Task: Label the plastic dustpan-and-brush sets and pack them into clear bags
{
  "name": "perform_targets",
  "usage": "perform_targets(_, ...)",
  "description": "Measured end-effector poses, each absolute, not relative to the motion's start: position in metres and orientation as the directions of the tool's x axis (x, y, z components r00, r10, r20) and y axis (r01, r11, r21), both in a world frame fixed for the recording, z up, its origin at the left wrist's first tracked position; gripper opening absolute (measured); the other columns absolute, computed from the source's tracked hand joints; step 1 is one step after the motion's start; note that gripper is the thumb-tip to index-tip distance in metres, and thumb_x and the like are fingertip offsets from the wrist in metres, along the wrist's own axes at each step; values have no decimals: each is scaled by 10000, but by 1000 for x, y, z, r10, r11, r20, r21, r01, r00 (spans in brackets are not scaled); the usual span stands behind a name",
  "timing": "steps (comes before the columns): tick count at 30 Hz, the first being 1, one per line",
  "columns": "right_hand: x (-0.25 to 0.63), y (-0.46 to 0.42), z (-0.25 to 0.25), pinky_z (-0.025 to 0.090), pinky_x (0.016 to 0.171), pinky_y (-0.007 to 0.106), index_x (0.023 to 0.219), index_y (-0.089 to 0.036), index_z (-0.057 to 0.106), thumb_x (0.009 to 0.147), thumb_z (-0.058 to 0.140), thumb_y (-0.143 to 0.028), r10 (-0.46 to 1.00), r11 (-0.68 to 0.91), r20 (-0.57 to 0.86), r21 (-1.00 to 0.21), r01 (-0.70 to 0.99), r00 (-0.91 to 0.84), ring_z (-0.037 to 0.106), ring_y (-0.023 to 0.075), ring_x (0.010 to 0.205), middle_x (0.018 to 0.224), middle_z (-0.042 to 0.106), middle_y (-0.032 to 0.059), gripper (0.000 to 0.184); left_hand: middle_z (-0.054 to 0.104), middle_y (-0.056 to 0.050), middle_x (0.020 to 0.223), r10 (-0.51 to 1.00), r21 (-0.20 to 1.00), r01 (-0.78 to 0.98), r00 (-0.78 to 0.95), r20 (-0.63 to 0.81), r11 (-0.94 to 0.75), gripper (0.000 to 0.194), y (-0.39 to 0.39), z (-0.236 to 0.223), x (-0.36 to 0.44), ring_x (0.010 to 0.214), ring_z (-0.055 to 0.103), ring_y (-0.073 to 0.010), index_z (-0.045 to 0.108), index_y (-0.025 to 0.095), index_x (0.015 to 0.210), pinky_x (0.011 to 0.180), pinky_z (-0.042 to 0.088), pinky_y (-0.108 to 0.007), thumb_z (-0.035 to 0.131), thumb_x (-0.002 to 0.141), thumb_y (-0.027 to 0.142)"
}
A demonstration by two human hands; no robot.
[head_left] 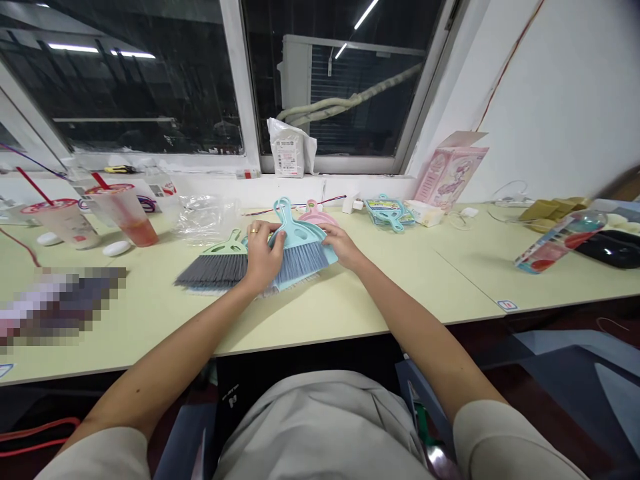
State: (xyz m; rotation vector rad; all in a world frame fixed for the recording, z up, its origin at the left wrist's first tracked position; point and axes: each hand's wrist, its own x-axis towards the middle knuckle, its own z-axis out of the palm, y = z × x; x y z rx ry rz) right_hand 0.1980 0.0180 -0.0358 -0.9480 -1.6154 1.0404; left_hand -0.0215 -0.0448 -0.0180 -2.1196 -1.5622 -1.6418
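Observation:
A light blue hand brush (303,255) with grey-blue bristles lies against a light blue dustpan (331,255), their handles pointing toward the window. My left hand (264,257), with a ring on one finger, grips the brush's left side, thumb on top. At the right edge, my right hand (343,245) pinches the dustpan, its fingertips partly hidden behind it. Under and beside my left hand lies a green hand brush (215,267) with dark grey bristles. Behind the blue set, part of a pink dustpan (319,217) shows.
Two drink cups with straws (127,217) and a crumpled clear plastic bag (205,217) stand left. Further right are a packaged blue brush set (390,212), a pink box (450,175) and a clear patterned bottle (557,243). The pale table's front edge (320,341) runs before me.

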Motion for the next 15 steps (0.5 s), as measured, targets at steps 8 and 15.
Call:
perform_targets(8, 187, 9, -44, 498, 971, 324, 1139, -224, 679, 645, 488, -267, 939, 320, 307, -945, 63, -157, 615, 263, 1215, 1244, 721, 21, 532, 683, -86, 1201, 872, 827, 439, -168, 459, -350, 324, -19, -31, -27, 1119, 649, -245, 562, 223, 1182, 951, 507, -363, 568, 934, 431)
perform_targets(15, 192, 2, -32, 504, 814, 296, 1040, -258, 627, 735, 718, -430, 936, 150, 167, -986, -79, -311, 664, 225, 964, 980, 715, -17, 362, 722, -33, 1011, 902, 827, 427, -55, 428, -367, 289, -19, -32, -26, 1002, 642, -239, 667, 213, 958, 905, 487, -335, 547, 904, 470)
